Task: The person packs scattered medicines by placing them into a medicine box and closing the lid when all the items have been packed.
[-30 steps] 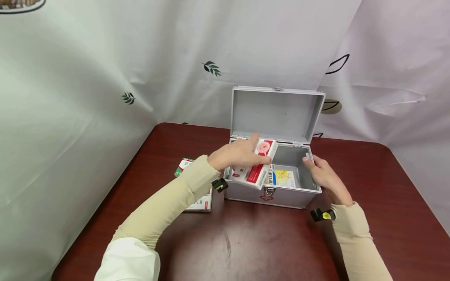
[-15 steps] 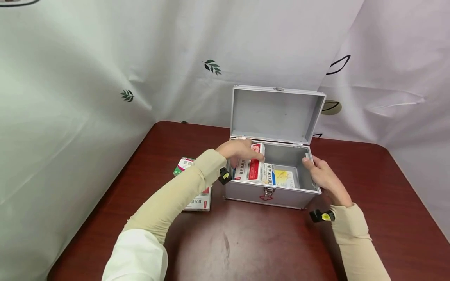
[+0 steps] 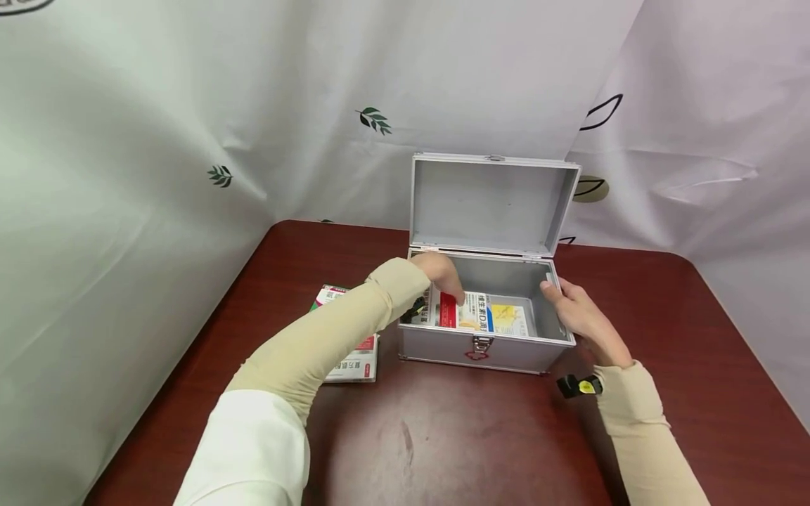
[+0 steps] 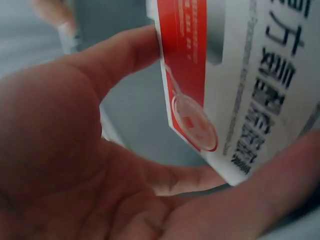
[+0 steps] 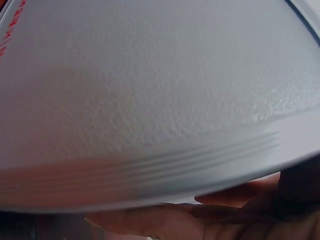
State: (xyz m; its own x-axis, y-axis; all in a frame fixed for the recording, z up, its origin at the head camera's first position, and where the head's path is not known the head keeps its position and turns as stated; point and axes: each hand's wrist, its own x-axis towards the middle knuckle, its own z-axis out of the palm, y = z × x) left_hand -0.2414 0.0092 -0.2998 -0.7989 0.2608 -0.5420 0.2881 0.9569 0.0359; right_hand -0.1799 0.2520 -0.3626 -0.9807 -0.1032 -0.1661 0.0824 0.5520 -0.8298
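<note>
A silver metal case (image 3: 436, 348) with a red cross emblem stands on the table, its lid (image 3: 493, 204) raised. My left hand (image 3: 441, 270) reaches down into the case's left side and holds a white and red medicine box (image 3: 447, 310). In the left wrist view, the thumb and fingers spread around the edges of that medicine box (image 4: 235, 75). To its right inside the case lies a white medicine box with blue and yellow (image 3: 506, 318). My right hand (image 3: 577, 310) grips the case's right rim; in the right wrist view its fingers (image 5: 150, 222) show beyond the edge.
Left of the case, partly under my left forearm, lie a flat white and red medicine box (image 3: 354, 369) and a green and white one (image 3: 328, 294). The reddish-brown table (image 3: 481, 436) backs onto a pale patterned curtain (image 3: 316, 105).
My left hand has lowered the white and red medicine box from above the rim, tilted, down into the case's left side. The right hand stays on the right rim.
</note>
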